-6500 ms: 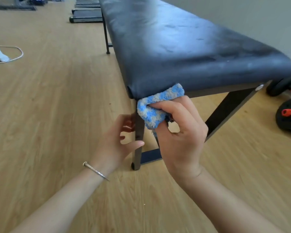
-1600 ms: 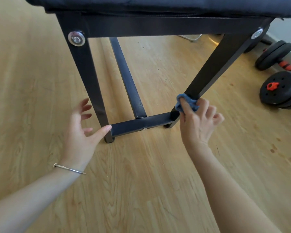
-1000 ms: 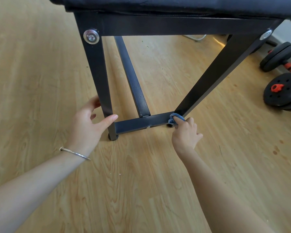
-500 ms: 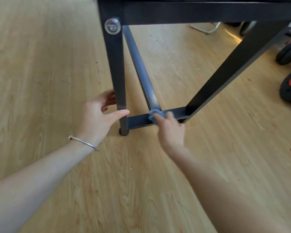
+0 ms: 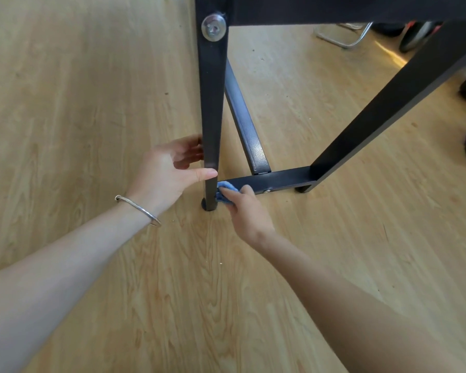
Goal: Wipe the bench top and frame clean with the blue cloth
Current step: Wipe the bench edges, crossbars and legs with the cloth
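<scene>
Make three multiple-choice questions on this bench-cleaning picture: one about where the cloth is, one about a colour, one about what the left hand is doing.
1. Where is the blue cloth? A. On the cushion. B. On the foot crossbar, next to the upright leg. C. Loose on the floor.
2. What colour is the bench frame? A. White. B. Red. C. Black.
3. What is the left hand doing? A. Gripping the upright leg. B. Holding the cloth. C. Flat on the floor.
Answers: 1 B, the right hand presses it there; 2 C, legs and crossbar are black; 3 A, thumb and fingers wrap the leg.
</scene>
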